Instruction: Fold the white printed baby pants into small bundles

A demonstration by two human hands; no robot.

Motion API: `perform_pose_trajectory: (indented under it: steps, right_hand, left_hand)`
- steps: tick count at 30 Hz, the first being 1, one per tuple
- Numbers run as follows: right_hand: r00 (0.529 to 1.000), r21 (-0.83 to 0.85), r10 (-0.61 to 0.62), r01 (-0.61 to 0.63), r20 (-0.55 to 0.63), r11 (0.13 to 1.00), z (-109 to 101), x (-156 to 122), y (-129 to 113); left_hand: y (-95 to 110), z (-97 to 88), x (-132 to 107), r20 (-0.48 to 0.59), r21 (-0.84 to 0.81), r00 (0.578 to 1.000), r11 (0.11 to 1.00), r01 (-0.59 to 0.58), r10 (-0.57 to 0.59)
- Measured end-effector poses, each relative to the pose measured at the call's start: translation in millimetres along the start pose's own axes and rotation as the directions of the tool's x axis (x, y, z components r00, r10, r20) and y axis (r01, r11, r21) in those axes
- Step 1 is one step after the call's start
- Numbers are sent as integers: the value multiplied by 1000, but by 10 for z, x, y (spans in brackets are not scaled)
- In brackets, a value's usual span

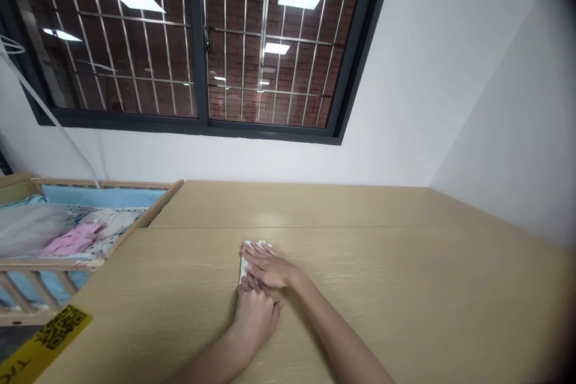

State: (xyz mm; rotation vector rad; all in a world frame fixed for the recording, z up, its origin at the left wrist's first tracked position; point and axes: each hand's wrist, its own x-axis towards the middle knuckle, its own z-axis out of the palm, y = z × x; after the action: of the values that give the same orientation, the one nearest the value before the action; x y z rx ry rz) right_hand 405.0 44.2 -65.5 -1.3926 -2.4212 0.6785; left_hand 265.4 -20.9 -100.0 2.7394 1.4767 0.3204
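Note:
A small folded white cloth [250, 248] with a faint pattern lies on the light wooden table [405, 264]. My right hand [266, 267] rests flat on top of it, fingers stretched out and pointing left. My left hand [254, 312] is just in front of it, fingers curled down at the cloth's near edge; most of the cloth is hidden under both hands.
A wooden baby cot [90, 216] with pink and grey clothes stands against the table's left side. A yellow sticker [49, 333] marks the table's near left corner. A barred window [198, 42] is in the white wall behind; another wall closes the right.

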Motion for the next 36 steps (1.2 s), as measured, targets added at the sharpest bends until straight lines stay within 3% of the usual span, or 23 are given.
perform_pose_trajectory:
  steps: [8, 12, 15, 18, 20, 23, 25, 26, 32, 34, 36]
  right_hand:
    - [995, -69, 61, -67, -75, 995, -34, 109, 276]
    - [953, 9, 111, -113, -283, 994, 47, 80, 474]
    - [827, 179, 236, -166, -511, 970, 81, 14, 666]
    - [612, 367, 370, -136, -699, 920, 96, -26, 819]
    - [501, 426, 418, -105, -758, 899, 109, -22, 868]
    - [429, 398, 393, -80, -814, 914, 127, 1, 842]
    - [439, 354, 348, -70, -829, 933, 133, 7, 768]
    - [466, 332, 325, -69, -823, 941, 135, 4, 720]
    - [748, 241, 185, -35, -637, 970, 179, -20, 444]
    - [778, 237, 169, -26, -605, 971, 205, -1, 405]
    - [766, 251, 186, -33, -616, 967, 232, 31, 383]
  left_hand:
    - [36, -25, 8, 35, 82, 999, 997, 17, -20]
    - [-81, -264, 68, 54, -36, 999, 999, 10, -8]
    - [-310, -456, 176, -16, -103, 995, 990, 94, -96]
    - [-586, -522, 307, -84, -65, 969, 971, 228, -233]
    - [-736, -489, 377, -71, -54, 954, 957, 286, -290]
    - [-846, -386, 430, -24, -64, 946, 945, 322, -324]
    - [-841, -323, 440, -1, -78, 945, 942, 325, -326]
    - [-822, -298, 441, 5, -86, 947, 943, 322, -322]
    - [-698, -177, 428, 8, -128, 965, 957, 259, -260]
    - [-696, -129, 441, 17, -156, 970, 958, 241, -241]
    - [-713, -95, 474, 25, -195, 974, 955, 224, -224]
